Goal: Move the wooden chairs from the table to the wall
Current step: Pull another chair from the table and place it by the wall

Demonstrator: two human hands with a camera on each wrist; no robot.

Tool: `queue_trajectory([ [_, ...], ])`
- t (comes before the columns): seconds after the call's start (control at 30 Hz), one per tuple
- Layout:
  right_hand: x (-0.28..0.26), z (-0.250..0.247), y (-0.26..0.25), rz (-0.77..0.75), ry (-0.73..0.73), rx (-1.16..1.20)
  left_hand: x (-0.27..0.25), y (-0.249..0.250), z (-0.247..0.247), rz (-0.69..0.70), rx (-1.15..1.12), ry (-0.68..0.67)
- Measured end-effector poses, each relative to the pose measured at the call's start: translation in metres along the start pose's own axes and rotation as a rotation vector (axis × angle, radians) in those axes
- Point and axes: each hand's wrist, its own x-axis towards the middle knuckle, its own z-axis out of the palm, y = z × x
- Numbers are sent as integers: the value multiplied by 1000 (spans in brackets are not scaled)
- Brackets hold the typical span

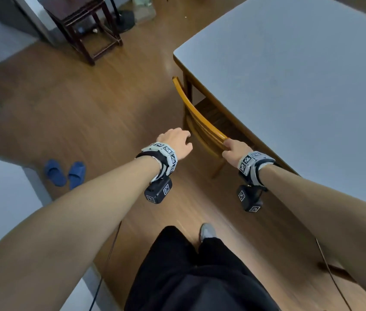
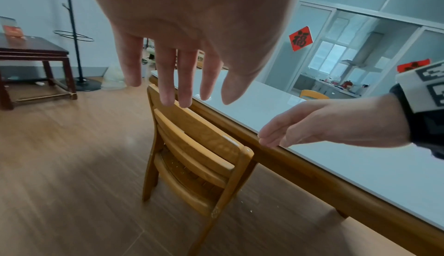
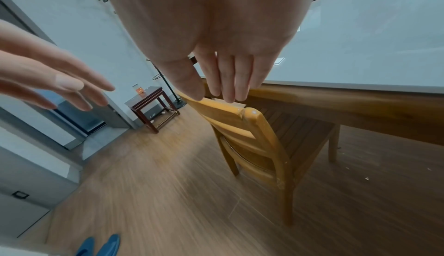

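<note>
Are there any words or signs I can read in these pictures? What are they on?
"福": black character on the red diamond paper, stuck on the glass partition behind the table.
Red strip by the right hand's wristband: dark marks, too blurred to read.
Red card on the dark side table: too small to read.
Wristband squares: patterns, no words.

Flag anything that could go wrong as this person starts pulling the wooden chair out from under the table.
1. Neither hand grips yet: the right hand only reaches the top rail of the wooden chair with straight fingers, and the left hand hovers open, so a pull may slip.
2. The seat is tucked under the table; lifting early could knock its edge.
3. Blue slippers lie on the floor, a possible trip hazard.
</note>
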Motion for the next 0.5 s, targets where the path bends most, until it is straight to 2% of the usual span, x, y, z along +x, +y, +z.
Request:
queue_trajectory([
  [0.2,77,-7,-21,108,8,57,116,-22,-14,171,57,-47],
  [0.37,138,8,-36,253,-11,145,229,-43,-12,411,170,-118],
  [0.5,169,34,-55,417,-1,135,289,-70,-1,591,270,-202],
])
